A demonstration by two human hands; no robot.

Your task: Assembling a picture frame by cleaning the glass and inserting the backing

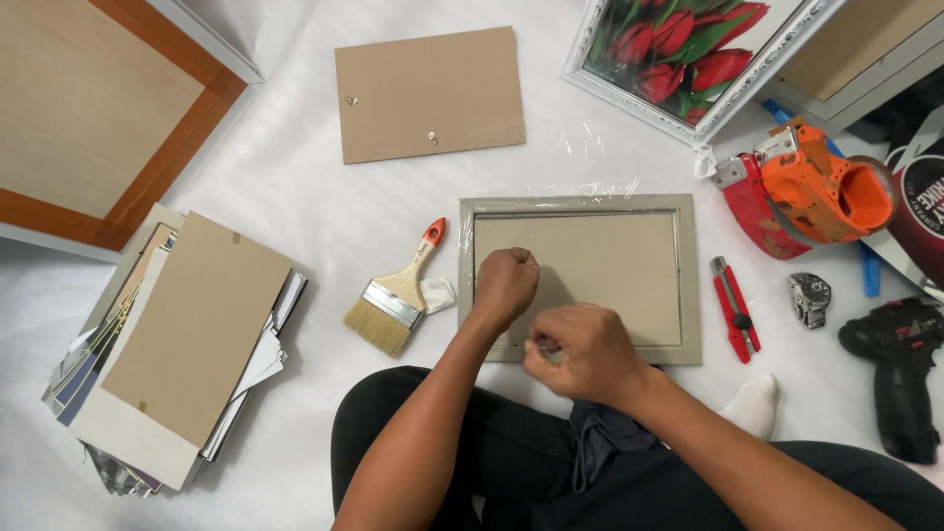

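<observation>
- The grey picture frame (pixel 580 280) lies face down at the centre of the picture, on the white sheet (pixel 295 177) that covers the floor, with clear film wrinkled along its top edge.
- The left hand (pixel 505 283) is curled into a fist and presses down on the left part of the frame's backing; whether anything sits inside the fist cannot be told.
- The right hand (pixel 580 352) rests at the frame's lower edge, fingers pinched together on something small that cannot be made out.
- A paintbrush (pixel 398 293) with an orange-tipped handle lies just left of the frame.
- A red utility knife (pixel 736 307) lies just right of it, with a wristwatch (pixel 809 298) and a dark power drill (pixel 900 374) farther right.
- An orange and red tape dispenser (pixel 811 192) sits at the upper right, below a white-framed picture of red tulips (pixel 683 49).
- A brown backing board (pixel 429 93) lies at the upper centre.
- A stack of boards and prints (pixel 177 344) fills the lower left.
</observation>
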